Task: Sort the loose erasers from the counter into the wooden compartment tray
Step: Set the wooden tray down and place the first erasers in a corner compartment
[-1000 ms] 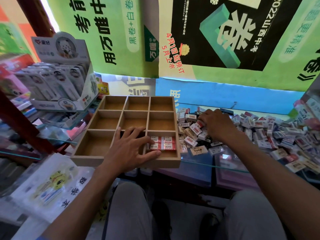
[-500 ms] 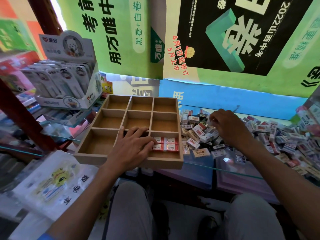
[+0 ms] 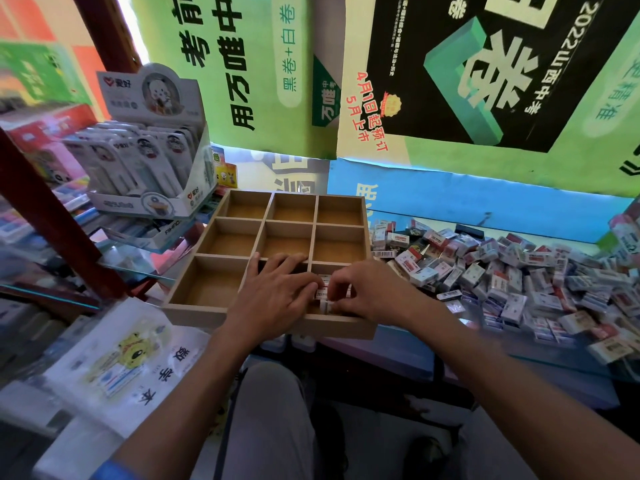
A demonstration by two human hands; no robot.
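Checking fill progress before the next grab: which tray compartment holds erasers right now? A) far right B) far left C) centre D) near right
D: both hands meet over erasers in the near right compartment of the wooden tray; the rest look bare.

Wooden nine-compartment tray [image 3: 242, 308]; loose erasers [image 3: 512, 275] heaped beside, seemingly touching.

I see eight tray [image 3: 194, 292] compartments open from above. Eraser pile [image 3: 512, 271] crowds right; display box [image 3: 149, 168] blocks far left.
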